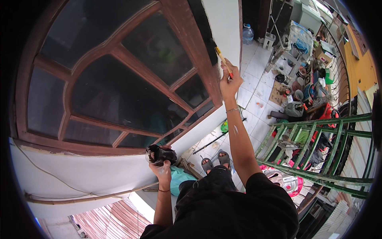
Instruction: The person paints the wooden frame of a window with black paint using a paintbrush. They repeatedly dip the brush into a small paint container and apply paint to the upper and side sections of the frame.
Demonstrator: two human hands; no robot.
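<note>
My right hand (231,81) is raised, fingers closed round a paintbrush (224,61) with a yellow and red handle. The brush's tip meets a black painted strip (207,34) that runs between the brown wooden window frame (187,32) and the white wall. Lower and to the left, my left hand (161,169) grips a small paint container (160,154) smeared with black. What is inside the container cannot be made out. It is held close under the bottom edge of the window frame. White smudges mark my right forearm and left hand.
To my right stands a green metal ladder (314,147). Beyond it, buckets, pots and boxes clutter the tiled floor (260,75). A blue water jug (248,34) sits near the doorway. A long thin rod (209,143) lies near my sandalled feet, and a bamboo pole (87,200) crosses at lower left.
</note>
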